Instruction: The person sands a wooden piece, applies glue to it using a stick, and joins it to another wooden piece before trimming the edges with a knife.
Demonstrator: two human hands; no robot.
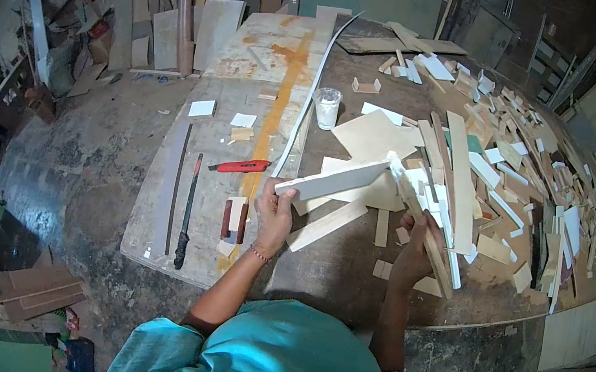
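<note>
My left hand (273, 217) is closed around the near end of a pale board strip (335, 179), tilted up over the table. In my right hand (413, 254) is a long wooden stick (409, 195), its far tip coated in a white paste (395, 163). That pasty tip is at the far end of the strip, seemingly touching it. Beyond the hands stands a clear plastic cup (324, 115) with white stuff inside. A red utility knife (239, 165) lies left of my left hand, near a small block with dark red sides (234, 220).
Wood offcuts (508, 167) and white strips are heaped over the table's right side. A dark rod (188, 210) and a long grey strip (169, 187) lie at the left. A thin white strip (310, 100) runs lengthwise along the table (328, 287). Boards (135, 22) lean at the back left.
</note>
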